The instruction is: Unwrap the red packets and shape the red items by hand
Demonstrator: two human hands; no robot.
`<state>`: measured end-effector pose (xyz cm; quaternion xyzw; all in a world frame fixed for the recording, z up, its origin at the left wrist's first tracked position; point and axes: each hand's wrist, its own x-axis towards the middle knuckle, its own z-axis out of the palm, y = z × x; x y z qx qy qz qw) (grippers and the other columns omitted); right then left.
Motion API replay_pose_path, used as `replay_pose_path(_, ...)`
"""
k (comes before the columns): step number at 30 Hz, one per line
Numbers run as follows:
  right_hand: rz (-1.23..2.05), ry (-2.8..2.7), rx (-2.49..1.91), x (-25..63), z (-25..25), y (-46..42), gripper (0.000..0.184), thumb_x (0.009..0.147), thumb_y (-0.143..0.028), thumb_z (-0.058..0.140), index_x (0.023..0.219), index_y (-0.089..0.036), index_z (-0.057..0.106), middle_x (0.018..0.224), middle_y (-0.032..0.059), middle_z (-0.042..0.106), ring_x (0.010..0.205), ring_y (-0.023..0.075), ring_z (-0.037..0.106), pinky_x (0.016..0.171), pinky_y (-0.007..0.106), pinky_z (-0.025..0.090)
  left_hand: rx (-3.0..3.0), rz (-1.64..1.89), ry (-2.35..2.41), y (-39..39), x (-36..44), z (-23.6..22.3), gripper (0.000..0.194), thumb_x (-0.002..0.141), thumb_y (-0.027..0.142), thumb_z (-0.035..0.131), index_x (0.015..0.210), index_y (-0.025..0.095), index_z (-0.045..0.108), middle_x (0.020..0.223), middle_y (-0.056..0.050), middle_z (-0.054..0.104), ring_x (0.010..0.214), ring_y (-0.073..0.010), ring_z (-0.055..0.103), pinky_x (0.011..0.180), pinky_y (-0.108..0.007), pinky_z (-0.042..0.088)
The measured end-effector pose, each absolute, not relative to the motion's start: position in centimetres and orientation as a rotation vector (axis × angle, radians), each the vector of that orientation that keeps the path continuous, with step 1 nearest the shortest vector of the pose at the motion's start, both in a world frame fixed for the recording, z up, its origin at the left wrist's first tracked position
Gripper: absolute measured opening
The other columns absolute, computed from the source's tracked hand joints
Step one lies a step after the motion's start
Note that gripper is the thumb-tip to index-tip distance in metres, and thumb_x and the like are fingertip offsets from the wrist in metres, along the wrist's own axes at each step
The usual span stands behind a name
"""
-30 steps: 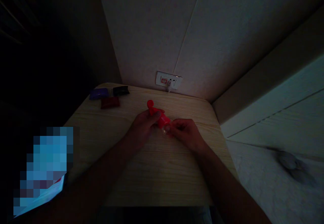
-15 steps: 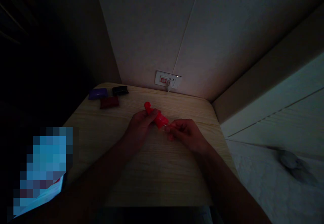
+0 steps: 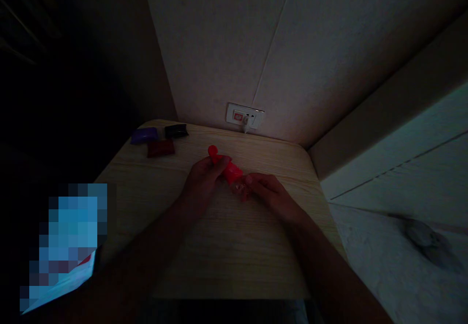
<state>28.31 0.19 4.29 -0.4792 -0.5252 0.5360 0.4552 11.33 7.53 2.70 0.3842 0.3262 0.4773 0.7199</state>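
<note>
Left grip [image 3: 200,181] has the red thing [image 3: 232,172] pinched, right grip [image 3: 271,192] looks clamped on clear plastic [image 3: 239,189] at its near end.

Bright red piece [image 3: 231,170], slanted above the tabletop, clear crinkled plastic [image 3: 240,189] alongside.

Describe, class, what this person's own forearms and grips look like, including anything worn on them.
The left grip and right grip show no gloves. No sleeve, watch or bracelet shows on the left forearm or right forearm. It is too dim to rule out rings.
</note>
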Motion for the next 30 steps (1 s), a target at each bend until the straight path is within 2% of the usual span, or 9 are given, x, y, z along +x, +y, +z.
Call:
replay_pose_path(3,1.308,-1.17,-1.182,28.0,4.0,0.2,0.038,0.079,-0.051,0.083,0.096,-0.019,0.072,0.075,0.0016,0.071,0.064,0.0149,0.063,0.061,0.027,0.053,0.835,1.106,0.735,7.4,11.4,2.7,0.033,0.072,0.044,0.085,0.083,0.014,0.073,0.078,-0.002,0.07,0.071,-0.0137,0.063,0.072,-0.027,0.051)
replay_pose_path(6,1.355,-1.137,-1.222,27.5,3.5,0.3,0.036,0.07,-0.048,0.089,0.08,-0.018,0.074,0.068,0.0016,0.071,0.057,0.0143,0.063,0.054,0.026,0.054,0.8,1.121,0.734,7.1,11.5,2.9,0.037,0.07,0.044,0.088,0.086,0.015,0.072,0.08,-0.002,0.071,0.074,-0.0149,0.066,0.074,-0.028,0.053)
replay_pose_path(8,1.347,-1.117,-1.262,27.2,3.2,0.3,0.035,0.07,-0.049,0.088,0.068,-0.017,0.074,0.062,0.0022,0.071,0.051,0.0133,0.062,0.051,0.025,0.053,0.788,1.104,0.718,7.0,11.6,3.0,0.039,0.068,0.044,0.089,0.087,0.015,0.072,0.081,-0.002,0.072,0.075,-0.0157,0.067,0.074,-0.029,0.055)
replay_pose_path(10,1.331,-1.069,-1.283,27.2,3.0,0.3,0.035,0.072,-0.049,0.087,0.066,-0.016,0.075,0.061,0.0029,0.072,0.047,0.0118,0.061,0.047,0.024,0.051,0.799,1.049,0.694,6.9,11.6,3.0,0.039,0.067,0.043,0.09,0.087,0.014,0.073,0.083,-0.003,0.073,0.076,-0.0167,0.069,0.075,-0.03,0.056)
replay_pose_path(13,1.371,-1.037,-1.271,27.2,3.0,0.3,0.033,0.073,-0.047,0.087,0.066,-0.016,0.077,0.062,0.0038,0.074,0.043,0.0101,0.058,0.043,0.022,0.048,0.817,0.973,0.68,6.9,11.4,2.9,0.035,0.07,0.041,0.089,0.085,0.014,0.075,0.083,-0.005,0.075,0.076,-0.0171,0.069,0.075,-0.03,0.056)
replay_pose_path(18,1.507,-1.062,-1.166,27.1,3.5,0.1,0.038,0.078,-0.053,0.082,0.074,-0.015,0.078,0.069,0.007,0.078,0.047,0.0127,0.063,0.044,0.023,0.052,0.83,0.956,0.671,7.0,11.1,2.8,0.031,0.075,0.042,0.085,0.078,0.013,0.074,0.074,-0.003,0.073,0.065,-0.0149,0.065,0.071,-0.03,0.056)
replay_pose_path(24,1.463,-1.0,-1.219,27.3,3.3,0.0,0.034,0.068,-0.045,0.091,0.067,-0.014,0.076,0.052,0.0021,0.071,0.036,0.0092,0.055,0.037,0.019,0.046,0.802,1.005,0.685,7.2,11.2,2.9,0.032,0.074,0.041,0.086,0.077,0.012,0.075,0.079,-0.006,0.075,0.075,-0.0171,0.069,0.076,-0.03,0.056)
replay_pose_path(27,1.449,-1.028,-1.221,27.6,3.1,0.0,0.034,0.07,-0.045,0.089,0.063,-0.015,0.075,0.051,0.0022,0.071,0.036,0.009,0.055,0.038,0.019,0.046,0.772,1.026,0.694,7.3,11.1,3.1,0.031,0.07,0.039,0.088,0.076,0.012,0.075,0.078,-0.005,0.074,0.075,-0.0163,0.068,0.076,-0.03,0.057)
replay_pose_path(30,1.516,-1.046,-1.22,28.3,3.5,0.0,0.034,0.074,-0.049,0.086,0.071,-0.016,0.078,0.052,0.0022,0.071,0.037,0.0103,0.057,0.04,0.021,0.048,0.766,1.046,0.702,7.2,11.0,3.4,0.031,0.068,0.038,0.09,0.075,0.012,0.076,0.077,-0.004,0.074,0.073,-0.0151,0.067,0.073,-0.028,0.056)
